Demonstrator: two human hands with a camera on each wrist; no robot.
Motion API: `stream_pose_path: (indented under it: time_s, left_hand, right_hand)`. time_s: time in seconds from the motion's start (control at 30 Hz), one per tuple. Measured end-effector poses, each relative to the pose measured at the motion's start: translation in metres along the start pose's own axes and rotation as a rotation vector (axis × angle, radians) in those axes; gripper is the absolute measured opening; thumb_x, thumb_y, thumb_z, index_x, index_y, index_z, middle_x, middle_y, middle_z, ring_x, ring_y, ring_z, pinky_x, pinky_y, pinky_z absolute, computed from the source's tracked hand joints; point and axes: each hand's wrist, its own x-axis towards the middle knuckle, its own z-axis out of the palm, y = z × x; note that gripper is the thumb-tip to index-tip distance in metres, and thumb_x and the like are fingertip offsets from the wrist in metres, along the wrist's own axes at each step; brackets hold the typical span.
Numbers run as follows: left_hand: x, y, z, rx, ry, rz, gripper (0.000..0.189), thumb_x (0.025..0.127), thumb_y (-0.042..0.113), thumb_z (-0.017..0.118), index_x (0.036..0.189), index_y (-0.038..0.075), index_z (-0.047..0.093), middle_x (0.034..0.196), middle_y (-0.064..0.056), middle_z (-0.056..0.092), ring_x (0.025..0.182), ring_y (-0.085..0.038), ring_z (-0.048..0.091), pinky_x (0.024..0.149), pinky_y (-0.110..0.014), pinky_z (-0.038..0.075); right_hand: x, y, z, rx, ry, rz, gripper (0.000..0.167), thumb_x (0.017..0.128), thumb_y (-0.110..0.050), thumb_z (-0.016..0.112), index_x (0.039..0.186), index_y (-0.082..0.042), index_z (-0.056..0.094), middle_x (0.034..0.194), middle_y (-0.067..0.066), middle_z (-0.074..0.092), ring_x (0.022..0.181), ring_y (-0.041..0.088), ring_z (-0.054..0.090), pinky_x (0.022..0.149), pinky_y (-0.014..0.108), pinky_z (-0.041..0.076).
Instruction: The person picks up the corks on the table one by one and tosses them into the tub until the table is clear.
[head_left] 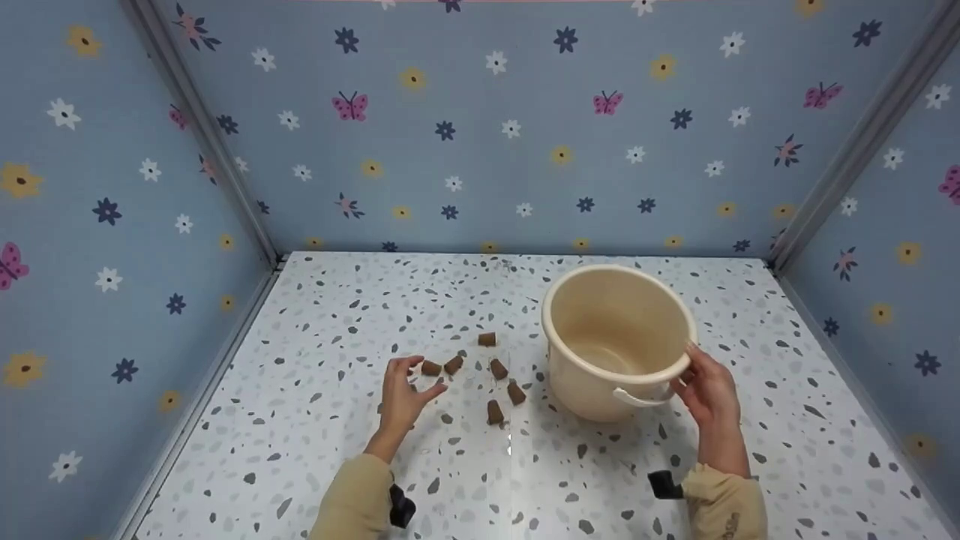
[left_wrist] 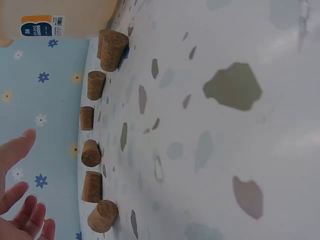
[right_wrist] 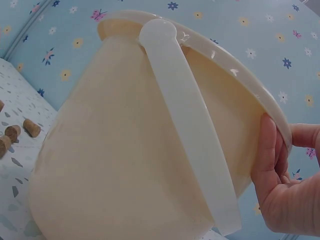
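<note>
A cream bucket (head_left: 570, 375) stands at the right of the tabletop, its mouth facing up and inside bare. My right hand (head_left: 709, 386) grips its rim at the right side, thumb and fingers on either side of the edge in the right wrist view. The white handle (right_wrist: 187, 130) hangs down along the bucket's outer wall. Several brown tapered corks (head_left: 495, 412) lie scattered left of the bucket. Over the leftmost cork (head_left: 430, 368) hovers my left hand (head_left: 403, 397), thumb and fingers spread apart with nothing between them.
Patterned blue walls (head_left: 487, 150) enclose the white speckled tabletop (head_left: 337, 300) at the back and both sides, with grey metal posts (head_left: 202, 135) at the corners. A label (left_wrist: 42, 26) is stuck on the bucket's side.
</note>
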Motion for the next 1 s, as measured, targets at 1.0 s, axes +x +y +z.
stream_pose_path:
  time_s: [1.0]
  left_hand:
    - [-0.010, -0.036, -0.006, 0.205, -0.080, -0.235, 0.045, 0.067, 0.009, 0.075, 0.104, -0.006, 0.055, 0.102, -0.019, 0.045, 0.097, -0.032, 0.046, 0.085, -0.042, 0.037]
  right_hand:
    - [-0.001, 0.000, 0.000, -0.007, -0.009, -0.012, 0.016, 0.091, -0.016, 0.051, 0.088, -0.010, 0.065, 0.078, 0.002, 0.062, 0.069, 0.011, 0.058, 0.060, 0.024, 0.048]
